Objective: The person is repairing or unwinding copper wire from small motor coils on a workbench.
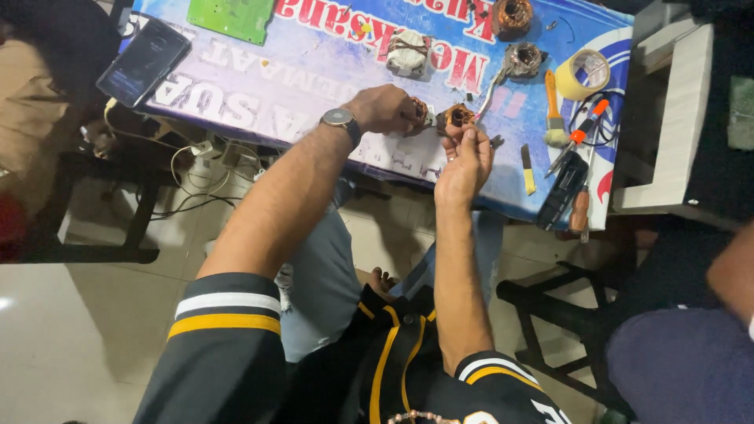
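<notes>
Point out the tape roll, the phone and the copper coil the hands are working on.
tape roll point(583, 74), head view, on its pale outer band.
phone point(144, 62), head view, middle of the dark screen.
copper coil point(457, 117), head view, on the copper winding between the left hand point(385, 108) and right hand point(465, 161).

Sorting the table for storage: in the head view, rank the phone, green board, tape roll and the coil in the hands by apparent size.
1. Phone and green board: they look alike, and the board is cut off by the frame edge, so unranked.
2. Tape roll.
3. Coil, partly hidden by the right hand and near the left hand.
</notes>
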